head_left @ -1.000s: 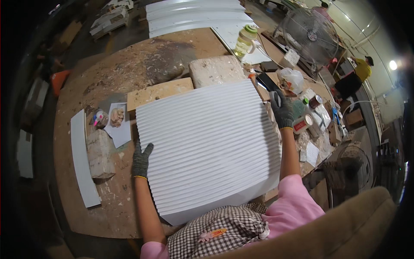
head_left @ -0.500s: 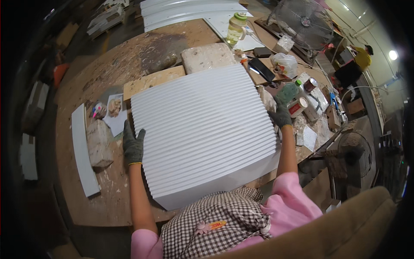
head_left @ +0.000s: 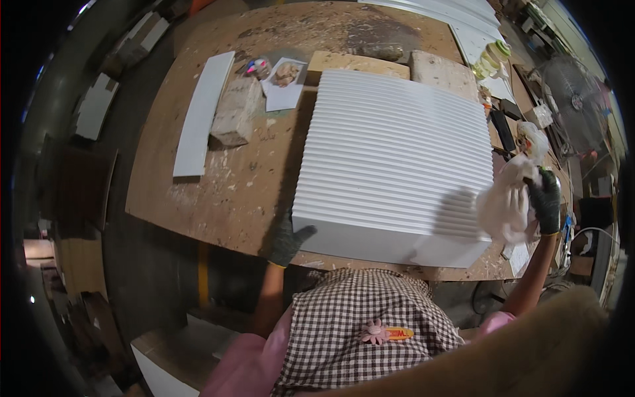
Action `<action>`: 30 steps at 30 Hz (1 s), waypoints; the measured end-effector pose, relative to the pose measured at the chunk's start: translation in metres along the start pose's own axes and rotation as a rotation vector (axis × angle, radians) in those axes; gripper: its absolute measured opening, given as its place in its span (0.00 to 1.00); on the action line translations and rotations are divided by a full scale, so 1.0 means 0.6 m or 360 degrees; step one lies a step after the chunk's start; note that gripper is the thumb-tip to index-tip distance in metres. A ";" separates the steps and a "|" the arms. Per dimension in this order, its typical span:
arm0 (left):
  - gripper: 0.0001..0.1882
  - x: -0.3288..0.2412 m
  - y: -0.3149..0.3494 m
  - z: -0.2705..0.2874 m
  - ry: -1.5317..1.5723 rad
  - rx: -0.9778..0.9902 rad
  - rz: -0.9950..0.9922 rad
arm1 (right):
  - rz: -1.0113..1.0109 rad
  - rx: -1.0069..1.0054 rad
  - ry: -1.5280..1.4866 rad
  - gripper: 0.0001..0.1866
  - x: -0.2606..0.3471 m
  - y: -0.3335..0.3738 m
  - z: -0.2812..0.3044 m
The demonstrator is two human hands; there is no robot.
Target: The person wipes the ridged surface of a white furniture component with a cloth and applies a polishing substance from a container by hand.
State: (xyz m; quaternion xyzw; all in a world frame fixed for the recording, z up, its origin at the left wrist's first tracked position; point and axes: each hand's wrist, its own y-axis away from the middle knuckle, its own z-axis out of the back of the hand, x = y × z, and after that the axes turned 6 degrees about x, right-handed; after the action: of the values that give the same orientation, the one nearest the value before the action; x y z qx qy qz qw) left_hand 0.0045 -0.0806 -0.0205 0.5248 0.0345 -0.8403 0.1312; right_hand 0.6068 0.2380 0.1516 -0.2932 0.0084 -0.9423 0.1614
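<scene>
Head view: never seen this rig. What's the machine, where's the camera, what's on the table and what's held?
No machine: a person works with two gloved hands. The view is from a wide fisheye camera worn on their head, looking down, so edges bend near the rim.

On the stained table lies a large ribbed white piece. Left of it are a white strip and a sheet of paper; toward the far right stands a green-lidded bottle.

The right hand holds a bunched pale cloth. The left hand is at the piece's near left corner.
</scene>
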 end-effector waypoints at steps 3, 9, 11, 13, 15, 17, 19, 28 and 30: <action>0.42 0.011 0.004 -0.027 0.0218 -0.0013 0.0364 | 0.0108 0.0068 0.0037 0.27 0.036 0.027 -0.156; 0.42 0.031 0.005 -0.032 0.0190 0.0034 0.0369 | 0.0097 0.0211 0.0545 0.55 0.279 0.079 -0.541; 0.41 0.051 0.010 -0.040 0.0071 -0.0141 0.0156 | 0.0412 0.0147 0.0277 0.52 0.441 0.058 -0.623; 0.41 0.083 -0.003 -0.042 -0.0177 -0.0070 0.0033 | 0.0635 0.0512 -0.0113 0.40 0.585 0.019 -0.663; 0.42 0.110 -0.019 -0.042 -0.0504 0.0092 -0.0236 | 0.0980 0.1142 -0.0222 0.26 0.679 -0.014 -0.670; 0.43 0.118 -0.018 -0.042 -0.0682 0.0126 -0.0319 | 0.1136 0.1310 -0.0200 0.19 0.733 -0.034 -0.657; 0.46 0.104 -0.014 -0.044 -0.0892 -0.0003 -0.0171 | 0.1115 0.0807 -0.0170 0.15 0.742 -0.042 -0.632; 0.39 0.001 0.005 -0.023 -0.0239 -0.0141 0.0141 | 0.0909 -0.0096 -0.0147 0.10 0.403 0.018 -0.526; 0.36 0.004 0.009 -0.019 -0.0021 -0.0036 0.0226 | 0.0661 -0.0157 -0.0142 0.13 0.255 0.041 -0.441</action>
State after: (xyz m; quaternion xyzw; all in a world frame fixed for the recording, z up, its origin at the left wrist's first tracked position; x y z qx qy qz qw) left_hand 0.0150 -0.0840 -0.0276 0.5188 0.0059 -0.8319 0.1966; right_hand 0.3486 0.1464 0.0137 -0.3340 0.1077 -0.8734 0.3376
